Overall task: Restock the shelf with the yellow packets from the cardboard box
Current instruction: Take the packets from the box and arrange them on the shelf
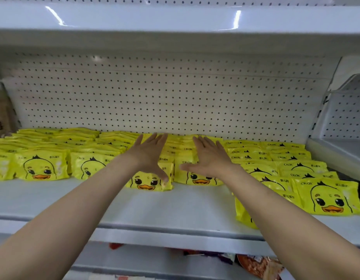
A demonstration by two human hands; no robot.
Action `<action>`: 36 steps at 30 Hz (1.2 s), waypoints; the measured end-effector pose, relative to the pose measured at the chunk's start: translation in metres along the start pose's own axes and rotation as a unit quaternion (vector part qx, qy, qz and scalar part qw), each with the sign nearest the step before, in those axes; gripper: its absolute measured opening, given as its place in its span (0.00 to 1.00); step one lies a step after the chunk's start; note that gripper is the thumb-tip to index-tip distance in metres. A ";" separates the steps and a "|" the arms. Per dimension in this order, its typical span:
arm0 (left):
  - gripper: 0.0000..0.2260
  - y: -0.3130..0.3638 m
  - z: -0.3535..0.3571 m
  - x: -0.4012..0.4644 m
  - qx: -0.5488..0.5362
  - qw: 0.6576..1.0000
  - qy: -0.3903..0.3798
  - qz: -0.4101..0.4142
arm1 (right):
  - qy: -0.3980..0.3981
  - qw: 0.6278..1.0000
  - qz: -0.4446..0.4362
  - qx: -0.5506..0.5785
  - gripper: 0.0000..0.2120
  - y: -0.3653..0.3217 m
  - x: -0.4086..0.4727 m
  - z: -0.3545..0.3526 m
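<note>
A: Largest item first?

B: Item 1, white metal shelf [175, 207], flat deck with a bare strip along its front edge. Above it, an upper shelf [175, 19], white, with two light reflections on its face. Behind, a pegboard back panel [175, 93], white with rows of dark holes.

A: Stock on the deck?

B: Item 2, yellow packets [43, 166], duck face printed on each, standing in rows that run from the front back to the panel. The rows span the deck from left edge to right. The right-hand rows sit further forward, and the front right packet [328, 197] lies close to the shelf lip. The middle rows sit further back, led by a front centre packet [148, 182].

A: Hands?

B: Item 3, left hand [148, 156], fingers straight and spread, palm toward the centre rows, thumb down over the front centre packet. Item 4, right hand [209, 158], likewise spread flat, thumb pointing left, over the neighbouring row. Neither hand curls round a packet; whether the palms actually press on the stock I cannot tell.

A: Smaller items?

B: Item 5, side unit [344, 110] at right, white, pegboard-backed. Item 6, brown packaging [1, 114] at far left, blurred. Item 7, mixed red and orange goods [256, 263] on the tier below, partly hidden by the right forearm
</note>
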State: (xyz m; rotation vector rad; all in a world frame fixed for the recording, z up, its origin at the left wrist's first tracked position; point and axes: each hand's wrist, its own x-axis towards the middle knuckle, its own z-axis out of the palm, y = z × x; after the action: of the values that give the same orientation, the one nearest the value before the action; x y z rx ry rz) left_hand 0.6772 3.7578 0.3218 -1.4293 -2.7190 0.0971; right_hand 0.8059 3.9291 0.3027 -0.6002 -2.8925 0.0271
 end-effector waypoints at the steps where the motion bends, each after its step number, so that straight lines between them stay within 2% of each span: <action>1: 0.64 -0.008 0.003 -0.003 0.012 1.000 -0.014 -0.007 | 0.007 1.000 -0.017 0.008 0.54 -0.013 0.001 0.000; 5: 0.66 -0.034 0.024 -0.008 0.067 0.996 -0.049 -0.023 | -0.005 0.997 -0.078 -0.001 0.58 -0.060 0.006 0.011; 11: 0.63 -0.043 0.043 -0.007 0.064 0.998 -0.013 -0.011 | -0.008 0.992 -0.106 -0.063 0.65 -0.099 0.014 0.033; 22: 0.62 -0.053 0.050 0.005 0.046 0.998 0.031 -0.003 | 0.035 0.990 -0.080 -0.108 0.60 -0.111 0.035 0.049; 28: 0.65 -0.047 0.042 -0.005 0.074 0.997 0.000 -0.012 | 0.003 0.993 -0.095 -0.063 0.62 -0.097 0.020 0.036; 32: 0.66 -0.019 0.025 -0.011 0.103 0.994 -0.010 -0.035 | 0.007 0.998 -0.060 -0.017 0.58 -0.062 -0.007 0.005; 36: 0.62 0.044 0.009 -0.010 0.077 0.996 0.034 0.031 | 0.008 1.000 0.000 0.003 0.52 -0.004 -0.041 -0.025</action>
State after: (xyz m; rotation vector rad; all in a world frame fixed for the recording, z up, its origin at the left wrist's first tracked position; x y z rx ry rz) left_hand 0.7183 3.7740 0.3091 -1.4445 -2.5514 0.2504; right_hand 0.8457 3.9083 0.3205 -0.5953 -2.8763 0.0307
